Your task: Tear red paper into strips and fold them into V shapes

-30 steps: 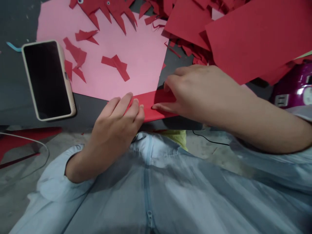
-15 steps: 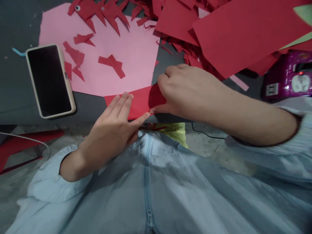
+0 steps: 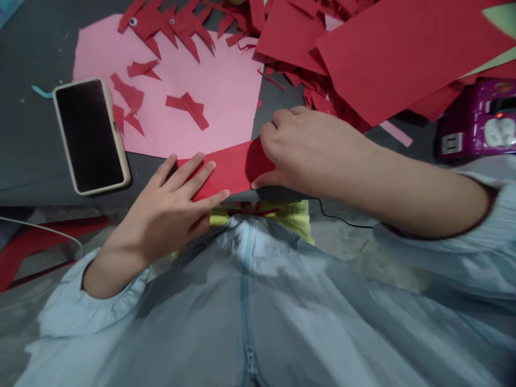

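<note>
Paper strip (image 3: 229, 169): red, flat at the near edge of the dark table (image 3: 32, 161), its far edge beside the pink sheet (image 3: 226, 75); both of the person's hands are on it.
Left hand (image 3: 173, 196): wide, palm down, fingers spread apart; the fingertips lie over the strip's left part, and the thumb is tucked below, partly hidden.
Right hand (image 3: 318, 148): bent over the strip's right end, fingers curled and mostly hidden behind the knuckles, thumb stretched along the near edge with its tip at the paper; whether it pinches the strip or only presses it cannot be told.
Pink sheet: beyond the strip, bearing small folded red pieces (image 3: 187, 107) and, at its far edge, two red cut-out figures (image 3: 147, 24) with stick-on eyes.
Phone (image 3: 92, 140): dark screen up, pale case, left of the pink sheet's near part.
Right side: large red sheet (image 3: 403, 59) over red scraps (image 3: 318, 99); purple device (image 3: 471, 129) beyond the right forearm.
</note>
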